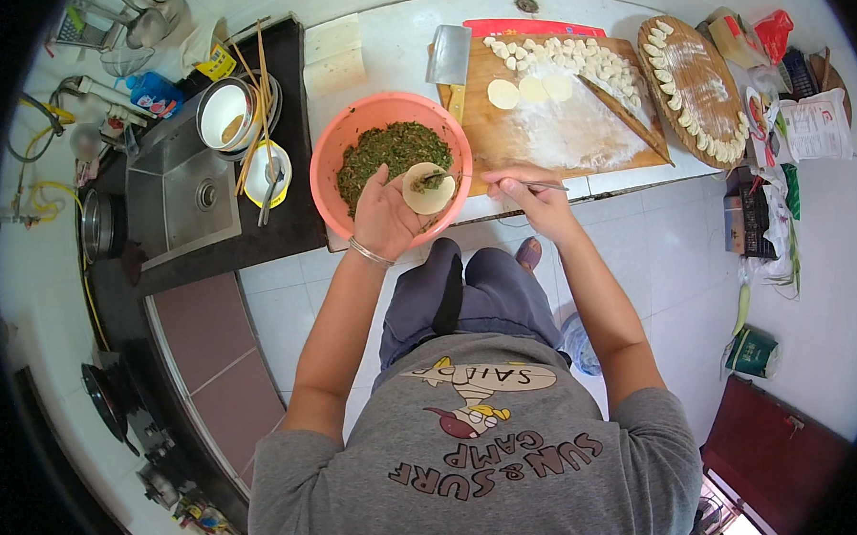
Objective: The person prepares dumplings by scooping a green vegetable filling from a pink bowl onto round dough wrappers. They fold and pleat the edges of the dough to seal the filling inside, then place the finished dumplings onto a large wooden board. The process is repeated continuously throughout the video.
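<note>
Over the near right rim of the pink bowl [321, 181], my left hand [385, 215] holds a round dumpling wrapper [424, 199] on its fingers, the palm turned up. A small lump of green filling [433, 180] sits on the wrapper. My right hand [526, 191], closed, grips a slim metal utensil [546, 185]. Its thin front end reaches left to the filling; its tip is too small to make out. Chopped green filling [392, 150] covers much of the bowl's inside.
Right of the bowl, a floured wooden board [500, 150] carries flat wrappers [503, 94], dough pieces [572, 53] and a rolling pin [628, 120]. A cleaver [451, 61] lies beside it. Dumplings line a round board [688, 74] farther right. A sink [173, 216] and stacked bowls [223, 114] are left.
</note>
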A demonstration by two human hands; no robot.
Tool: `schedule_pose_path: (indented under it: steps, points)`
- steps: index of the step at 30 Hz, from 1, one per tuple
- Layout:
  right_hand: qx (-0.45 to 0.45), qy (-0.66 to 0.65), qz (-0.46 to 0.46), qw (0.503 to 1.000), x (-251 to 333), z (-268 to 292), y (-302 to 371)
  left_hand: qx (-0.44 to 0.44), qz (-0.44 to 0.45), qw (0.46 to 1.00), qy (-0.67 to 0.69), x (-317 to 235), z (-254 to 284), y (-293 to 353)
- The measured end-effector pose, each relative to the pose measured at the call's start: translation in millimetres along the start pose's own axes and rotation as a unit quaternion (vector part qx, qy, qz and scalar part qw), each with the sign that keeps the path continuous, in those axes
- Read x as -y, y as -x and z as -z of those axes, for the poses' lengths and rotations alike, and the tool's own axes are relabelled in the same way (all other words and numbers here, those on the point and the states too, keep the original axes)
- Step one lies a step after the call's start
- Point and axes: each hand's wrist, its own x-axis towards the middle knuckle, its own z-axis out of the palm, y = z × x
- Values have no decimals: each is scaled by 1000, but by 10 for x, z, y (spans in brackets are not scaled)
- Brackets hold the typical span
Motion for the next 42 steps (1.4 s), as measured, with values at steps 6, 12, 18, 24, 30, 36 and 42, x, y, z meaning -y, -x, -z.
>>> schedule_pose_path:
  steps: [6, 12, 18, 24, 30, 36, 42]
  points:
    - [-18, -159, 1, 987, -270, -27, 73, 42, 7, 998, 43, 18, -23, -16]
    - [-36, -270, -47, 961, -523, 5, 111, 54, 17, 997, 48, 22, -2, -43]
    - [-62, -315, -135, 937, -567, 116, 120, 12, 33, 997, 72, 42, 28, -57]
    - [-62, -425, -144, 892, -573, 248, 101, 25, 36, 995, 92, 55, 138, -55]
    - [-73, -455, -152, 875, -507, 244, -52, 26, 40, 996, 75, 38, 228, -71]
    - [-76, -419, -131, 895, -570, 291, -132, 30, 23, 997, 65, 21, 250, -67]
    - [-134, -212, -167, 953, -724, 234, -156, -65, -74, 995, -5, -88, 418, 39]
